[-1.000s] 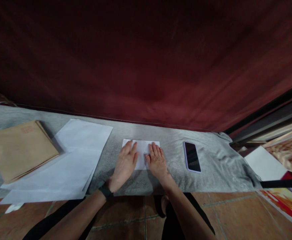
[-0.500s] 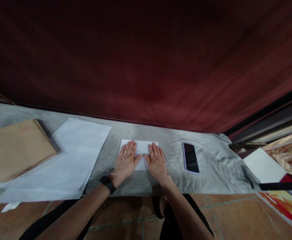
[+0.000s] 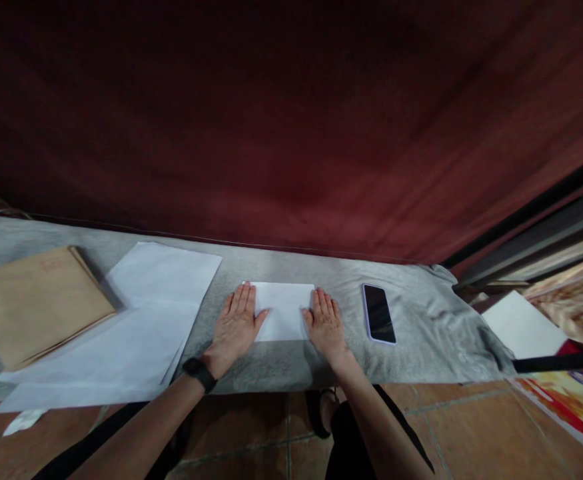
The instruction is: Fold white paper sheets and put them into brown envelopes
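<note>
A small folded white paper (image 3: 284, 311) lies flat on a grey cloth (image 3: 421, 320) in front of me. My left hand (image 3: 235, 325) rests palm down on the paper's left edge, fingers together and stretched out. My right hand (image 3: 326, 323) lies flat on the paper's right edge in the same way. Neither hand grips anything. A black band sits on my left wrist (image 3: 199, 372).
Large white sheets (image 3: 136, 320) lie to the left, with a brown envelope (image 3: 36, 303) beyond them. A dark phone (image 3: 379, 313) lies right of my right hand. A dark red curtain (image 3: 291, 133) hangs behind. Tiled floor (image 3: 271, 433) shows below; another white sheet (image 3: 524, 325) at far right.
Both hands have slid apart from the middle of the folded paper to its left and right edges, so more of the paper shows between them.
</note>
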The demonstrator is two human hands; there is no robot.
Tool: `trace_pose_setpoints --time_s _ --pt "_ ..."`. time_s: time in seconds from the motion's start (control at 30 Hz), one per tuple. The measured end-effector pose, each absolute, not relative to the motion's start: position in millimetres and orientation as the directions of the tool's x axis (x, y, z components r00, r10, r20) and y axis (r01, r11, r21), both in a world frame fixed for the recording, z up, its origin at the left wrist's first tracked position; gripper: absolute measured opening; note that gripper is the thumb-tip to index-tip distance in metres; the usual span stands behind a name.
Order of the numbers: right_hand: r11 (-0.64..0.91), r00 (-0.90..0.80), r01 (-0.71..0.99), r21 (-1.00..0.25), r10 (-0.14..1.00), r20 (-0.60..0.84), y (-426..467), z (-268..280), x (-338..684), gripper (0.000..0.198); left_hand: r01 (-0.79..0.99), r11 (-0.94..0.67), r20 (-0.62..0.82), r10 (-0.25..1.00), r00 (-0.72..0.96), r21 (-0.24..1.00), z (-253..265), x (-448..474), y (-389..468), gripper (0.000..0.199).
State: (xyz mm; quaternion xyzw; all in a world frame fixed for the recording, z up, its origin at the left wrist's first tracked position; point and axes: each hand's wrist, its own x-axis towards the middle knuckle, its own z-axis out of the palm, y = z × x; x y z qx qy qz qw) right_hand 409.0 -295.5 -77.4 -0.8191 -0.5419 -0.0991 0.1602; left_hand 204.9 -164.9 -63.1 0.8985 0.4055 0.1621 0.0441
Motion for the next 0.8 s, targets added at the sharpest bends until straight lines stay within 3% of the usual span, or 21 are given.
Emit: trace_pose_setpoints --time_s 0.13,0.37,0.8 --pt "-0.348 0.387 0.922 -0.171 0.849 0.359 -292 -66 403 0.058 0.713 -0.677 0.259 0.733 0.629 0.182 -62 205 -165 0.072" --pt "-0.102 0.173 0.969 -0.223 0.929 0.328 -277 -65 346 0.06 0.704 -0.688 0.25 0.723 0.644 0.176 -61 203 -163 0.067" --pt "-0.214 0.266 0.96 -0.179 0.896 0.356 -283 -77 366 0.056 0.742 -0.652 0.235 0.754 0.613 0.159 -61 194 -165 0.067"
